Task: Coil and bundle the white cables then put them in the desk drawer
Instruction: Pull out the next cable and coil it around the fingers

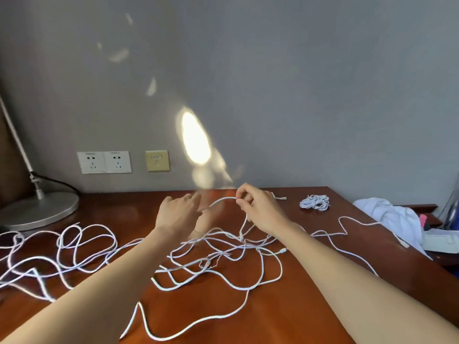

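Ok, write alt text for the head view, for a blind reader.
A right hand pinches a raised white cable over a wooden desk, the blurred left hand beside it. Loose cables sprawl across the desk; a coiled bundle lies back right.

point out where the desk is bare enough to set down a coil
Bare desk lies back left, between the lamp base and the left hand, and back right, between the right hand and the coiled bundle. The middle and left front are crowded with loose white cables.
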{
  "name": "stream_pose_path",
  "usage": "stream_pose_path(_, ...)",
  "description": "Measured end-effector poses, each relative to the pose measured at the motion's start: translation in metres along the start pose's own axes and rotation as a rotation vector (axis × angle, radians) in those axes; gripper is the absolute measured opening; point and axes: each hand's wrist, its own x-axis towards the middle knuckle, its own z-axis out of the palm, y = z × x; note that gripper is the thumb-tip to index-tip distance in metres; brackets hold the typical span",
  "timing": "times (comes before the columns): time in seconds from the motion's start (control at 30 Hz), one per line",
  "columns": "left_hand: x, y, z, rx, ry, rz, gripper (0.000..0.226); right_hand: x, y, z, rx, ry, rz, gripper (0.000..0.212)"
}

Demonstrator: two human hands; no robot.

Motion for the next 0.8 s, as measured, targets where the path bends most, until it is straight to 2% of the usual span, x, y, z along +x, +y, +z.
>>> stream_pose_path(0.1,-0.009,-0.006,0.002,-0.085,0.032,-0.036,0.020,0.003,-0.007,0.016,0.035,0.005,0.025,0.008)
stream_pose_path(0.27,-0.018,-0.010,0.002,-0.244,0.112,0.017,0.017,0.009,-0.017,0.034,0.081,-0.006,0.060,0.006)
stream_pose_path(0.4,-0.025,-0.012,-0.003,-0.348,0.065,0.035,0.027,0.014,-0.025,0.044,0.138,-0.004,0.087,0.006)
stream_pose_path(0.6,-0.035,-0.017,-0.002,-0.377,-0.155,0.072,0.033,0.018,-0.031,0.061,0.191,-0.003,0.094,0.009)
stream_pose_path(0.8,-0.034,-0.026,0.021,-0.334,-0.140,0.007,0.019,0.018,-0.022,0.079,0.158,0.005,0.084,0.017)
